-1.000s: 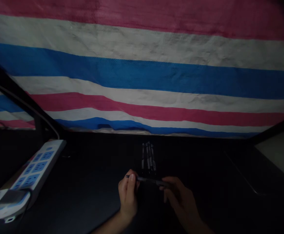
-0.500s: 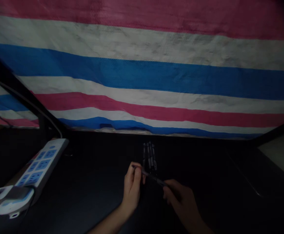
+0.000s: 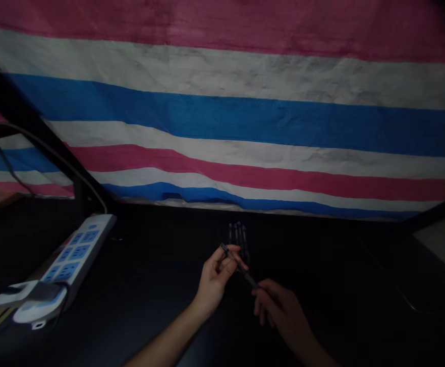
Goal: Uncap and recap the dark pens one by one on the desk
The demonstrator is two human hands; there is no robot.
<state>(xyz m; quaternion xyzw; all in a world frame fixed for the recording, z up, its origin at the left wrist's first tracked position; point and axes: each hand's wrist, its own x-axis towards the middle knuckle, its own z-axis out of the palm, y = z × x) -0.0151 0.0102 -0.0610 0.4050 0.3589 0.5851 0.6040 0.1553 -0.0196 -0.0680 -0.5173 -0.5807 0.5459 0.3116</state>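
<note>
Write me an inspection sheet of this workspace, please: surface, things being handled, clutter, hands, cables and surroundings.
Surface: dark tabletop, dimly lit.
Job's things: one dark pen held slantwise; several slim pens lie side by side beyond, count unclear.
Clutter: white power strip at left.
Hands: left hand grips the pen towards its far end; right hand pinches the near end.
Cables: grey cable reaching the strip's far end; dark cable by its near end.
Surroundings: striped sheet behind; other people, nothing seen.
</note>
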